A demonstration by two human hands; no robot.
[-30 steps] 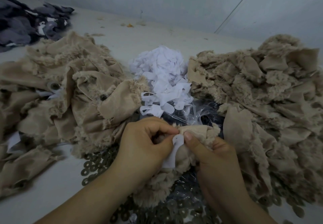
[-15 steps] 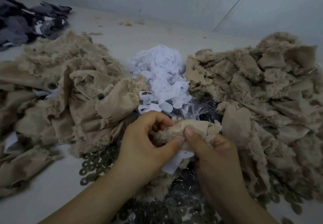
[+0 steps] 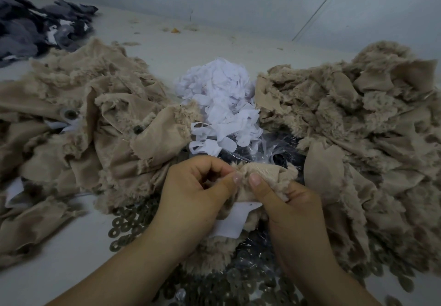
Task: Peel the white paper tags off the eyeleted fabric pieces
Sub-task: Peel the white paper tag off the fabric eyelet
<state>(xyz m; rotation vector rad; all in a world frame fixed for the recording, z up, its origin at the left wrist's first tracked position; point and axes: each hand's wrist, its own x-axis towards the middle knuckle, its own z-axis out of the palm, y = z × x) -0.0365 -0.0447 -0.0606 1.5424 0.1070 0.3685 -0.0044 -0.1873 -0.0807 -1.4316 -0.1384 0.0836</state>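
My left hand [image 3: 193,196] and my right hand [image 3: 290,212] both pinch one tan furry fabric piece [image 3: 267,174] at the lower middle, thumbs side by side on its top fold. A white paper tag [image 3: 232,222] hangs from the piece's underside, between and below my two hands. A heap of peeled white paper tags [image 3: 219,105] lies just beyond. Tan fabric pieces with metal eyelets [image 3: 70,114] are piled on the left [image 3: 90,119], and another tan pile [image 3: 353,124] sits on the right.
Loose metal washers [image 3: 128,224] are scattered on the white table under and in front of my hands, partly on clear plastic [image 3: 260,149]. A dark grey fabric heap [image 3: 35,26] sits at the far left. A wall rises behind the table.
The white tag has come down from between my thumbs and now hangs lower under the fabric. My thumbs have moved up onto the fabric's top fold.
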